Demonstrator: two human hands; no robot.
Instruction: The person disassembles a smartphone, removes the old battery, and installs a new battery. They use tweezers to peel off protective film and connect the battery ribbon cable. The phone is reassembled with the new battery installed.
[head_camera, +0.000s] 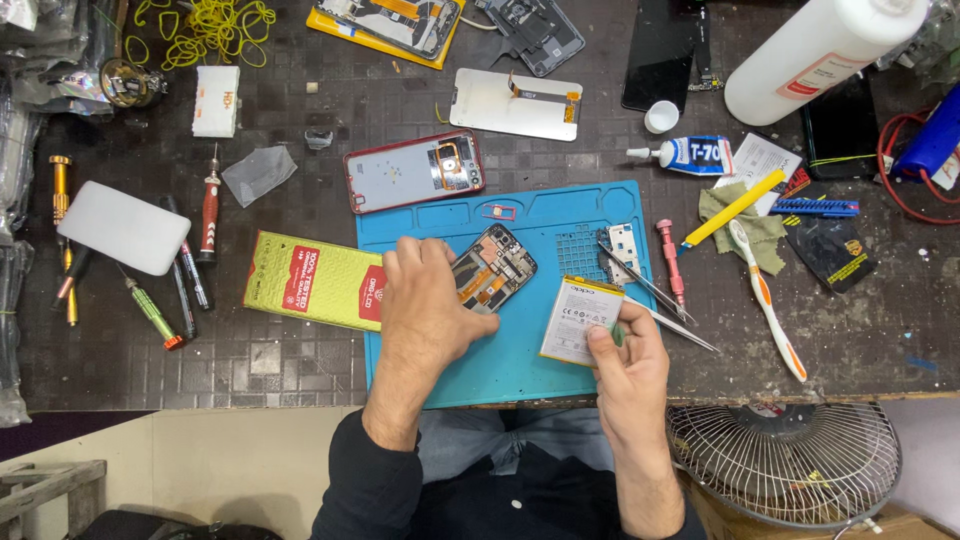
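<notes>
The left hand (425, 300) presses down on an opened phone (492, 268) lying on the blue repair mat (520, 350), fingers clasped over its lower half. The right hand (625, 365) pinches a flat white battery (580, 318) by its corner. Just right of that grip lie tweezers (650, 290) and a pink screwdriver (670, 260); a toothbrush (765, 300) lies farther right on the worktop (250, 360).

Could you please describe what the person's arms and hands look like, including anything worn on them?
Both hands, the left hand and the right hand, are bare: no gloves, rings or watch visible. Dark sleeves are pushed up, leaving the forearms uncovered.
</notes>
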